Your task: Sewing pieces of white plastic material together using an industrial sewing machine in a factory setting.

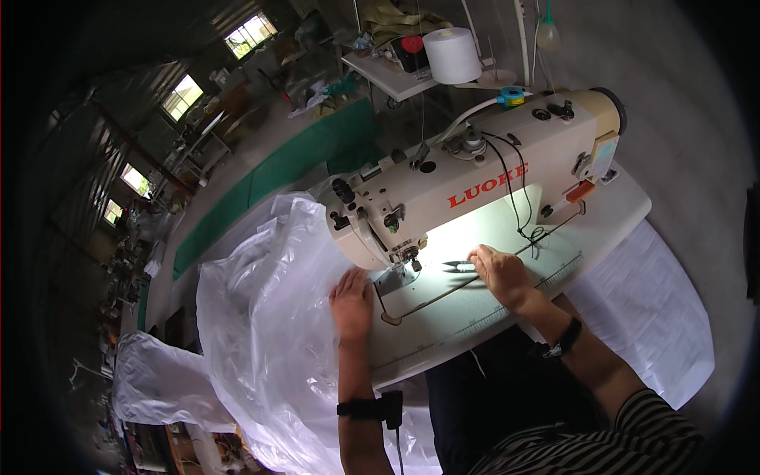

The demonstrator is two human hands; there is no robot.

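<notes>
Plainly, the left hand (351, 303) lies flat and open on the translucent white plastic sheeting (269, 317) beside the cream industrial sewing machine's (475, 182) needle, gripping nothing; the right hand (497, 271) rests by small thread snips (457, 266) — whether it pinches them is unclear. Slick, crumpled film could slip — fingers near the needle risk a prick.

Bare bed (475, 305) right of needle; machine arm (475, 186) overhead.

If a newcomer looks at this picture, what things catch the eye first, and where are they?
A cream sewing machine fills the centre, its lamp lighting the table. The left hand rests on clear plastic sheet billowing left; the right hand touches small scissors under the machine's arm. A white thread cone stands behind.
</notes>
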